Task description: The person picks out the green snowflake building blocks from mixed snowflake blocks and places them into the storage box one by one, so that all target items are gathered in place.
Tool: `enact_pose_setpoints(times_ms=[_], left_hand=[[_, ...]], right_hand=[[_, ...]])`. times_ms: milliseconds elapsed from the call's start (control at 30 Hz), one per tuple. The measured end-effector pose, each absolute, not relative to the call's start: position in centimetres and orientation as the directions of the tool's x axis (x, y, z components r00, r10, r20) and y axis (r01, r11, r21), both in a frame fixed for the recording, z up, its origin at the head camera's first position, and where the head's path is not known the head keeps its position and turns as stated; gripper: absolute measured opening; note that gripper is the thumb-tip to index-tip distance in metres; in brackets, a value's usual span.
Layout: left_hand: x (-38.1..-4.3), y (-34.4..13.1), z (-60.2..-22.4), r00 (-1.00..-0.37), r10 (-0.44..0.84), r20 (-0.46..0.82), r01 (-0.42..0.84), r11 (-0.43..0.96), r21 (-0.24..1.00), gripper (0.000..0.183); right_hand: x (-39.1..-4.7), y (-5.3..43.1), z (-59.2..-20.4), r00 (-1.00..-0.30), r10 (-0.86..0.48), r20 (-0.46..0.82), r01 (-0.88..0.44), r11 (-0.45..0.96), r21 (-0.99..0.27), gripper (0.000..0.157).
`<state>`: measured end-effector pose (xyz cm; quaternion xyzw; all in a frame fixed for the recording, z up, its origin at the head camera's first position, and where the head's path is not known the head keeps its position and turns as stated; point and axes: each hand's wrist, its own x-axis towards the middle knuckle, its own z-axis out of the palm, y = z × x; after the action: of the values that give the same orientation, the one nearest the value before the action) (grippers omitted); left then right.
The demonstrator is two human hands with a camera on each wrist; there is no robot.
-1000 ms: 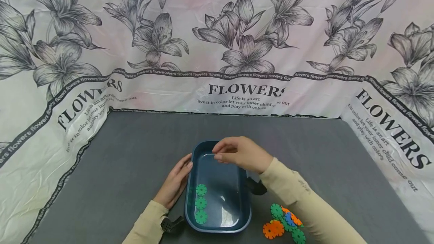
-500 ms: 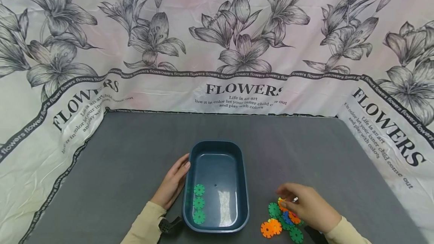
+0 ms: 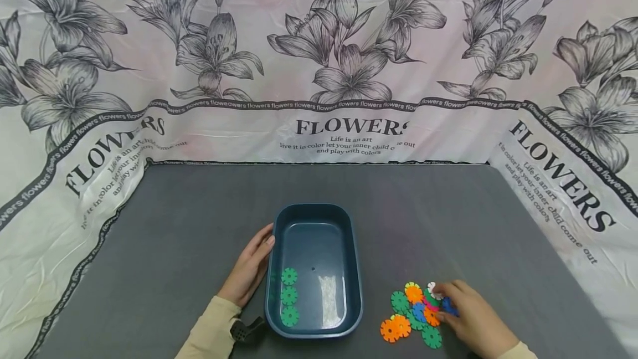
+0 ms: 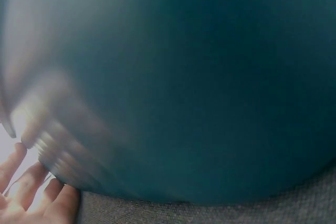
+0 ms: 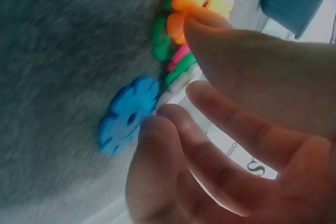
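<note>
A blue plastic tray (image 3: 353, 270) stands on the grey table. My left hand (image 3: 249, 267) rests against its left side, and in the left wrist view the extended fingers (image 4: 29, 187) touch the outer wall. Three green flower-shaped discs (image 3: 289, 295) lie in a column along the tray's left inner side. My right hand (image 3: 473, 314) is over the right edge of a pile of discs, thumb and fingers apart. Around its fingertips are a white disc (image 3: 433, 290), an orange disc (image 3: 431, 316) and a blue disc (image 5: 129, 115). The right wrist view shows nothing clearly pinched.
More overlapping discs, among them a green disc (image 3: 399, 302) and an orange disc (image 3: 390, 331), lie right of the tray. A flower-printed cloth (image 3: 344, 137) borders the table (image 3: 214, 198) at the back and both sides.
My right hand has moved from above the tray's far end to the pile at the right. The blue disc beside it now shows. My left hand stays at the tray's side.
</note>
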<state>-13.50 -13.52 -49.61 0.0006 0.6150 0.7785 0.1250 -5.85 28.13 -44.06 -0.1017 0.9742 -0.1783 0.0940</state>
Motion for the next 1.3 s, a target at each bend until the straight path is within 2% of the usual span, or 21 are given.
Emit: enact_pose_setpoints(times_ms=[100,233,367,467,667,1067,1300], left_hand=[[-13.6,-13.6,-49.6,-0.967,0.203,-0.151,-0.194,-0.212,0.958,0.058],[-13.8,-13.8,-49.5,-0.967,0.209,-0.144,-0.189,-0.215,0.958,0.058],[-13.8,-13.8,-49.2,-0.969,0.204,-0.143,-0.187,-0.213,0.959,0.058],[-13.8,-13.8,-49.2,-0.969,0.201,-0.142,-0.185,-0.215,0.959,0.058],[-13.8,-14.0,-49.4,-0.971,0.192,-0.142,-0.183,-0.216,0.959,0.058],[-13.7,-13.7,-49.7,-0.97,0.193,-0.15,-0.193,-0.226,0.955,0.059],[-13.5,-13.6,-49.8,-0.97,0.192,-0.149,-0.193,-0.236,0.952,0.057]], right_hand=[[-6.0,28.4,-44.0,-0.961,-0.21,-0.183,-0.131,0.92,-0.369,0.034],[-6.3,28.4,-44.3,-0.972,-0.199,-0.126,-0.141,0.919,-0.367,0.033],[-6.9,28.2,-44.9,-0.978,-0.207,0.032,-0.204,0.909,-0.363,0.028],[-7.3,28.1,-45.2,-0.959,-0.248,0.14,-0.282,0.9,-0.333,0.034],[-7.9,27.9,-44.9,-0.91,-0.384,0.157,-0.412,0.882,-0.229,0.047],[-8.5,27.4,-44.7,-0.919,-0.375,0.121,-0.394,0.878,-0.27,0.028],[-8.1,27.5,-44.4,-0.9,-0.388,0.198,-0.429,0.868,-0.251,0.017]])
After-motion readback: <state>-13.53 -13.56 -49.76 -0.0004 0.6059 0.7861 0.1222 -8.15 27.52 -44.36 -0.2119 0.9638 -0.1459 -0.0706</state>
